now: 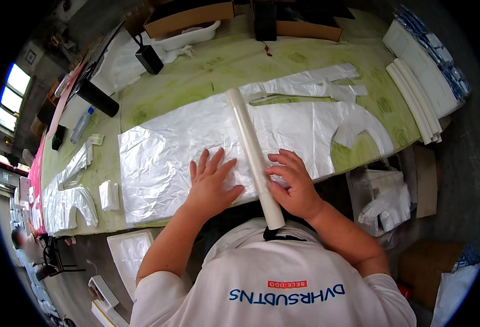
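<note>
A thin white plastic garment (166, 147), shaped like a disposable apron, lies flat and crinkled on the table, its curved strips (360, 122) spreading to the right. Across it lies a long pale tube (253, 152), its near end reaching past the table edge to my body. My left hand (211, 182) rests on the plastic left of the tube, fingers spread and nothing in them. On the other side, my right hand (294, 185) has its fingers apart and slightly bent, the tips against the tube's right side without wrapping round it.
A green patterned cover (196, 71) lies on the table. A folded white packet (108, 195) and another plastic piece (68, 204) are at left, near a bottle (82, 126) and a black cylinder (97, 98). White rolls (414, 101) lie at right; cardboard boxes (191, 16) stand behind.
</note>
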A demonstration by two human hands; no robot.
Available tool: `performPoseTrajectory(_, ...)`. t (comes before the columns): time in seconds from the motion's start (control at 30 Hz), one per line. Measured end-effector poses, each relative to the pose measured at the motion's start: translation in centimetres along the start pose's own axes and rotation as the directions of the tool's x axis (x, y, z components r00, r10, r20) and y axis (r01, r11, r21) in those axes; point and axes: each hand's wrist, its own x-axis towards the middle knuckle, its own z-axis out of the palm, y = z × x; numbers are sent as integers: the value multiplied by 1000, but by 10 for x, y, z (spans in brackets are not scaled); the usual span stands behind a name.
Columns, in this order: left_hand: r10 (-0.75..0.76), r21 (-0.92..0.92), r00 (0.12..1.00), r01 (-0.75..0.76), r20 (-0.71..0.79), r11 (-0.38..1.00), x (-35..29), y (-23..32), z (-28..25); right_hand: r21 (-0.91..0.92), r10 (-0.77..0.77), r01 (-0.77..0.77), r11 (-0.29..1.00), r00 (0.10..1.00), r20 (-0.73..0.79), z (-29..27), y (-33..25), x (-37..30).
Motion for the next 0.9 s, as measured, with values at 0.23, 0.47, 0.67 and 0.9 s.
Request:
performPoseTrajectory(0.23,239,-266,858,-386,-454,883,8,6,-9,56,6,-8,998,999,43,3,-10,-4)
performPoseTrajectory(0.47,389,-317,862,-486,-325,814,52,33,-5,149,-115,90,985,979,167,8,-32,-10)
performPoseTrajectory(0.67,305,-83,900,-345,-310,935,36,3,2,52,-92,88,995,994,64,-9,-43,-8)
performPoseTrajectory(0.9,272,-155,911,-331,-310,931,19,11,-14,-420,2,22,907,998,57,20,-11,25)
